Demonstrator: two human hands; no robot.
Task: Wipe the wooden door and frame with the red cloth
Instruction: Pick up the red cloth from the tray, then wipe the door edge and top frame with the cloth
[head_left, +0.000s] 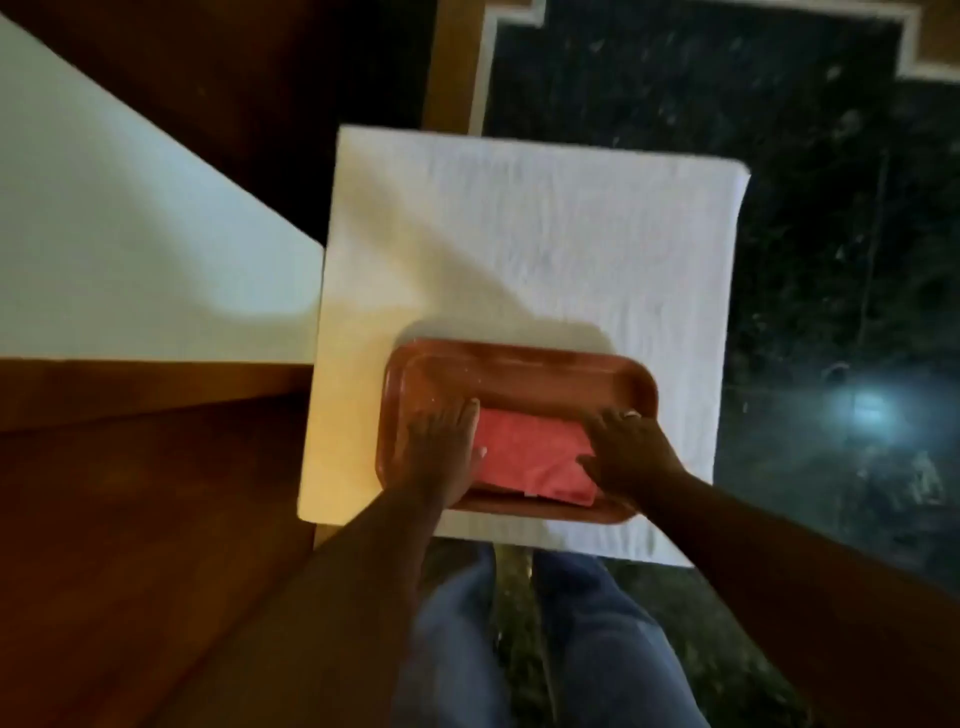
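Observation:
A folded red cloth (530, 457) lies in a reddish-brown tray (519, 371) on a white towel. My left hand (441, 447) rests flat on the cloth's left edge, fingers spread and partly on the tray floor. My right hand (628, 452) lies over the cloth's right side, fingers apart, thumb on the fabric. Neither hand has the cloth lifted. Brown wood (130, 519), possibly the door or frame, fills the lower left.
The white towel (545, 234) is spread on a dark marble floor (805, 260) with a pale inlaid border (483, 67). A white panel (104, 234) stands at the left. My blue-jeaned legs (571, 649) are below the tray.

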